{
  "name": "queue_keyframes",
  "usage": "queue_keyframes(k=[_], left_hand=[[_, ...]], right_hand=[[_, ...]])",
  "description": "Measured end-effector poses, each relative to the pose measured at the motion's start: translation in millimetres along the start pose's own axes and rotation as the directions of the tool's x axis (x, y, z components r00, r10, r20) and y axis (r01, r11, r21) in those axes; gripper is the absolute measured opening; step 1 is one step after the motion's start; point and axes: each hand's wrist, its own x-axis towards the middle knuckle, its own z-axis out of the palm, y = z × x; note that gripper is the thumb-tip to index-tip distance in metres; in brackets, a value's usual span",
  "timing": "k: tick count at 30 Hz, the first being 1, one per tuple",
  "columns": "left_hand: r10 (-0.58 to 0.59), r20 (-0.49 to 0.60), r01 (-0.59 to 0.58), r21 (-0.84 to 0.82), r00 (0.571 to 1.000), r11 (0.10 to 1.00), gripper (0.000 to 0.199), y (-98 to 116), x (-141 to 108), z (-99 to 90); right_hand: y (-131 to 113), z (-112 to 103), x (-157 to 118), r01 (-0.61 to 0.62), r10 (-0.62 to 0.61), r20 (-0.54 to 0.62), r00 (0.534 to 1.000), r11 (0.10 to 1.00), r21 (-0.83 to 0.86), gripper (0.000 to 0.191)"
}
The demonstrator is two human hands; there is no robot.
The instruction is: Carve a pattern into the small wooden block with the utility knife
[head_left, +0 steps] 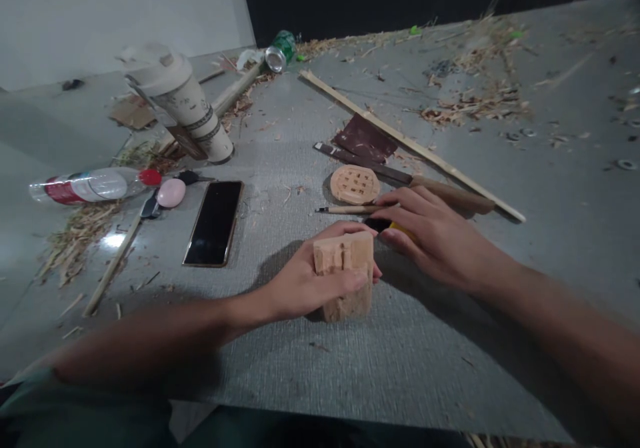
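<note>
My left hand is wrapped round a carved wood block, its thumb across the front face. The block has a notched, rough-cut upper part. My right hand rests just beyond it, thumb and fingers closed about a yellow-and-black tool, mostly covered by the hand. A slim wooden-handled carving tool lies by the right fingertips. Past it sits an oval wooden piece with several square holes. A long file with a wooden handle lies behind the right hand.
Left of my hands lie a phone, a plastic bottle and a pink round object. A stacked paper cup stands behind. Farther off are a green can, a long wood strip, brown sandpaper and shavings.
</note>
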Motion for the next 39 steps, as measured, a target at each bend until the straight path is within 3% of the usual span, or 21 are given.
queue_keyframes(k=[6, 15, 17, 20, 22, 23, 26, 29, 32, 34, 36, 39], left_hand=[[0.004, 0.027, -0.004, -0.012, 1.0, 1.0, 0.054, -2.1, -1.1, -1.8], [0.058, 0.126, -0.063, 0.043, 0.99, 0.997, 0.062, -7.1, 0.5, -8.2], [0.048, 0.247, -0.069, 0.078, 0.968, 0.995, 0.072, -9.6, 0.0, -10.0], [0.009, 0.481, -0.112, 0.186, 0.877, 0.976, 0.09, -10.0, -1.6, -9.1], [-0.024, 0.547, -0.162, 0.289, 0.836, 0.943, 0.08, -5.2, -2.4, -6.8], [-0.046, 0.539, -0.174, 0.35, 0.841, 0.92, 0.068, -1.2, -2.4, -5.8], [-0.123, 0.394, -0.113, 0.525, 0.911, 0.843, 0.028, 14.9, -0.5, -6.6], [-0.128, 0.251, -0.035, 0.557, 0.959, 0.83, 0.028, 26.9, 3.9, -15.6], [0.067, 0.09, -0.101, 0.466, 0.994, 0.879, 0.03, 26.6, 9.8, -31.6], [0.284, -0.06, -0.229, 0.445, 0.957, 0.866, 0.031, 22.0, 14.0, -42.8], [0.427, -0.2, -0.301, 0.458, 0.882, 0.836, 0.036, 17.7, 17.3, -51.4], [0.506, -0.252, -0.307, 0.552, 0.825, 0.775, 0.039, 15.3, 19.1, -56.2]], right_hand=[[-6.1, -1.6, -0.4, 0.008, -0.007, -0.032, 0.999, 1.0, 0.021, 0.033], [-10.4, -8.4, 2.7, -0.01, 0.002, -0.228, 0.974, 0.999, -0.035, 0.022], [-8.6, -7.1, 3.5, -0.001, -0.014, -0.265, 0.964, 0.999, -0.055, 0.017], [-6.1, -4.9, 4.1, 0.02, -0.04, -0.32, 0.947, 0.998, -0.064, 0.01], [-5.3, -4.2, 4.0, 0.028, -0.047, -0.34, 0.939, 0.998, -0.061, 0.008], [-5.1, -4.1, 3.8, 0.034, -0.054, -0.346, 0.937, 0.997, -0.063, 0.008], [-4.7, -4.2, 2.9, 0.048, -0.073, -0.349, 0.934, 0.996, -0.078, 0.008], [-4.8, -4.8, 2.2, 0.039, -0.056, -0.375, 0.925, 0.998, -0.054, 0.007], [-6.4, -6.7, 2.9, 0.003, 0.011, -0.43, 0.903, 0.999, 0.032, 0.008], [-7.7, -8.3, 3.5, -0.036, 0.075, -0.473, 0.878, 0.995, 0.09, 0.011], [-8.6, -9.3, 3.5, -0.077, 0.133, -0.519, 0.844, 0.989, 0.129, 0.013], [-9.4, -8.7, 1.6, -0.12, 0.201, -0.569, 0.797, 0.977, 0.178, 0.014]])
